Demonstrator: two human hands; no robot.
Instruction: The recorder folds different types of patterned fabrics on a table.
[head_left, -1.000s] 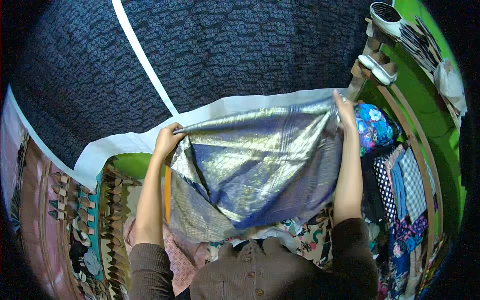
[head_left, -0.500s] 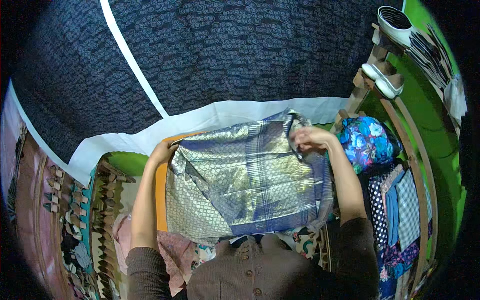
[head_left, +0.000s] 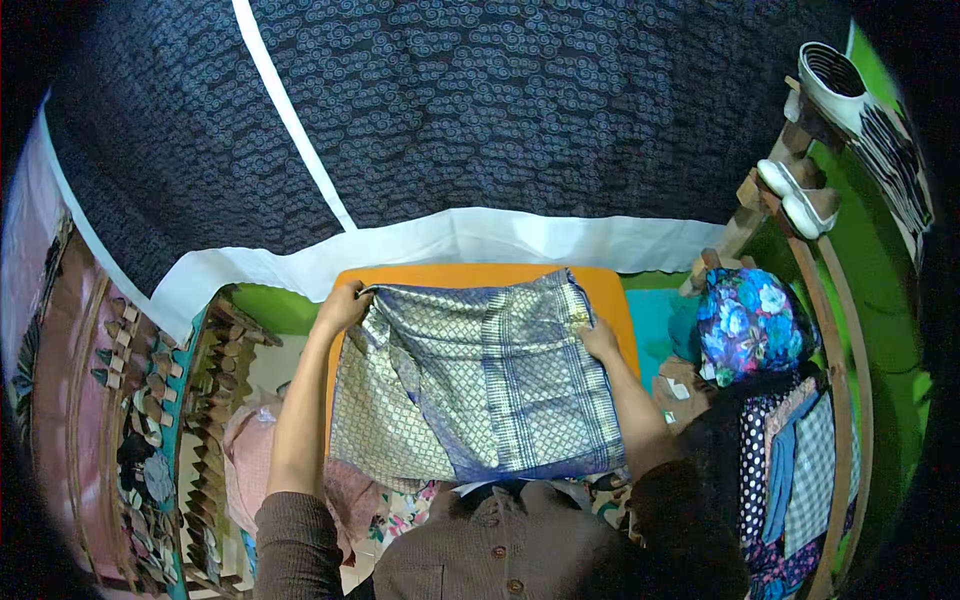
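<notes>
A navy-blue cloth with a shiny pale-gold diamond pattern hangs spread out in front of me, with a plaid band down its right part. My left hand is closed on its upper left corner, where the fabric bunches into folds. At the right edge, below the upper right corner, my right hand grips the cloth; some of its fingers are hidden. Behind and under the cloth is an orange board-like surface, its top and right margins showing.
To the right, a wooden rack holds folded clothes, with a blue floral bundle and white shoes nearby. Pink fabric lies at the left beside wooden slatted racks. A dark patterned curtain hangs ahead.
The right hand, blurred before, has moved down and slightly left onto the cloth's right edge. The cloth's right part has come inward and flattened, uncovering more of the orange surface.
</notes>
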